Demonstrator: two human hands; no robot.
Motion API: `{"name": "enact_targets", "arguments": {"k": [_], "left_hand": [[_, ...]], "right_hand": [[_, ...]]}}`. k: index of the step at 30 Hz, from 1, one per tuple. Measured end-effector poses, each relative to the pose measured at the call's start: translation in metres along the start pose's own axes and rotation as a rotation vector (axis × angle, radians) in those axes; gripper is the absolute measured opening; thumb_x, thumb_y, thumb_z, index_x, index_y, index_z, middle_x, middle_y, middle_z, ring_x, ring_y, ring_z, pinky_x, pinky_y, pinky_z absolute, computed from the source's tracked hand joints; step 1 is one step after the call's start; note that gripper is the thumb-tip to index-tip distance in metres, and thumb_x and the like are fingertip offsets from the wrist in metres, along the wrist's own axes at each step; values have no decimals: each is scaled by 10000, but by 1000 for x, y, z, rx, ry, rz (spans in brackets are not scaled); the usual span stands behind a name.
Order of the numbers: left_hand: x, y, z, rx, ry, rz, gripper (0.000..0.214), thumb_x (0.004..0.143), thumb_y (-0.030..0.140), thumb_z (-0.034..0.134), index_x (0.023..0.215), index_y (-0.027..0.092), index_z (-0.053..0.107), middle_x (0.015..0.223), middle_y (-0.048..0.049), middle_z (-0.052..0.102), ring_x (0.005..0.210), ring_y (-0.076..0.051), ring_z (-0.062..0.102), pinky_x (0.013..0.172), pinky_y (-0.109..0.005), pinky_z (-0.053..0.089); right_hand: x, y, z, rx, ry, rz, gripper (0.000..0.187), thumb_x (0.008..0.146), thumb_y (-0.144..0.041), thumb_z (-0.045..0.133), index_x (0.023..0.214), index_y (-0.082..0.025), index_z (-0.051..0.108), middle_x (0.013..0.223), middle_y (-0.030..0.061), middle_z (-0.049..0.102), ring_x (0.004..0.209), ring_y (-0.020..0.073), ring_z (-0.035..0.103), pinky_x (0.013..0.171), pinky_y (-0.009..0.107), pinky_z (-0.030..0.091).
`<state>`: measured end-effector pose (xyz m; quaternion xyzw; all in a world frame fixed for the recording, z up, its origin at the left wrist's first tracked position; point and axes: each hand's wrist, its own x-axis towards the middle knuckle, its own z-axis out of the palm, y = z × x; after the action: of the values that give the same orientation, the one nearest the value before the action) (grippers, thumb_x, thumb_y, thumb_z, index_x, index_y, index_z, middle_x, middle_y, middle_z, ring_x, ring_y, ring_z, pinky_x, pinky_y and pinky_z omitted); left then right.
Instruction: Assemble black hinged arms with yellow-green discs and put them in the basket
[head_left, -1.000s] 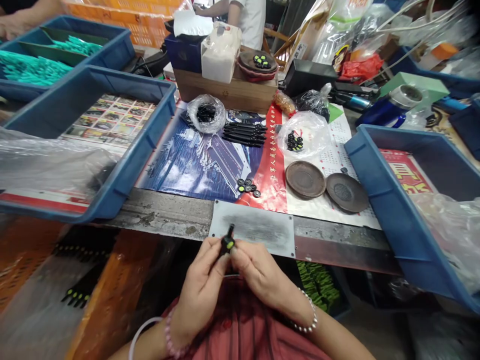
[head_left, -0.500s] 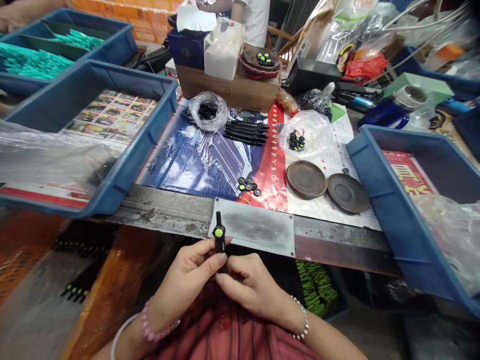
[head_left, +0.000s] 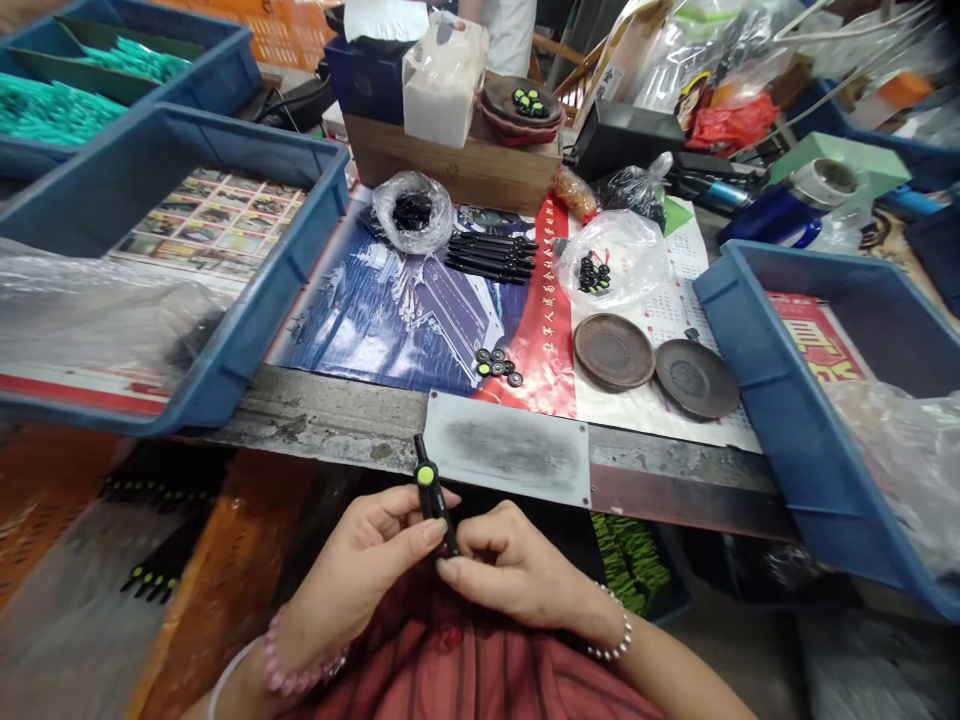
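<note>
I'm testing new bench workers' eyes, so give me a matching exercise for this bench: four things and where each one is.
Things:
1. black part with a yellow-green dot
2. black rods
3. teal pieces
4. brown dish

Places:
A. on the blue ship poster
B. in the blue tray
C. on the calendar sheet
D. between the left hand and right hand

Pairs: 1-D, 2-A, 3-B, 4-C

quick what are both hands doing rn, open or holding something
left hand: closed, holding a black plastic part with a yellow-green dot
right hand: curled at the part's lower end, can't tell if gripping
</note>
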<state>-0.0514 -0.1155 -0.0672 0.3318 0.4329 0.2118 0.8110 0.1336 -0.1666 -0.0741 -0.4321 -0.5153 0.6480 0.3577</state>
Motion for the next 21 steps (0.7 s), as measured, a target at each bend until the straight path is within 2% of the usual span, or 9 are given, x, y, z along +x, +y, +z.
{"name": "enact_targets", "arguments": {"k": [4,7,11,14,17,21], "left_hand": [[-9,5,-7,103,-89,6,259,794,345,808,987,175,786,769,-32,680,698,-114,553,651,-185,445],[-13,10,-15,147,-171,-45,254,800,331,805,1004,179,792,717,-15,636,659,-89,498,614,-160,405],[-3,11,-25,-98,-385,-131,565,726,368,867,1249,242,695,742,-1,622,648,-73,502,617,-148,402],[8,8,-27,-245,-500,-101,663,643,424,913,1229,199,700,858,-36,656,709,-84,547,681,-164,444],[12,5,-22,-290,-460,-73,574,615,382,936,1118,184,744,901,-44,686,775,-104,608,752,-176,481],[11,-2,-12,-283,-330,-52,351,676,290,908,985,200,768,819,-8,692,711,-89,634,680,-148,490]], "right_hand": [[-6,-6,-16,-20,-131,83,425,893,-327,631,579,-160,399,521,-74,321,490,44,252,437,192,187],[-7,-11,-25,27,-265,94,427,905,-352,644,593,-154,430,534,-69,359,505,46,274,456,193,210],[-3,-11,-23,168,-297,114,483,908,-437,651,591,-156,419,545,-69,348,510,47,266,460,201,208],[0,-7,-14,259,-266,116,483,900,-481,656,612,-148,456,547,-61,387,497,45,303,453,195,229],[1,-1,-3,311,-226,109,478,904,-496,654,628,-142,490,535,-51,436,466,43,346,437,184,255],[2,4,9,308,-192,94,499,913,-556,618,650,-146,507,524,-45,466,423,47,379,413,178,275]]}}
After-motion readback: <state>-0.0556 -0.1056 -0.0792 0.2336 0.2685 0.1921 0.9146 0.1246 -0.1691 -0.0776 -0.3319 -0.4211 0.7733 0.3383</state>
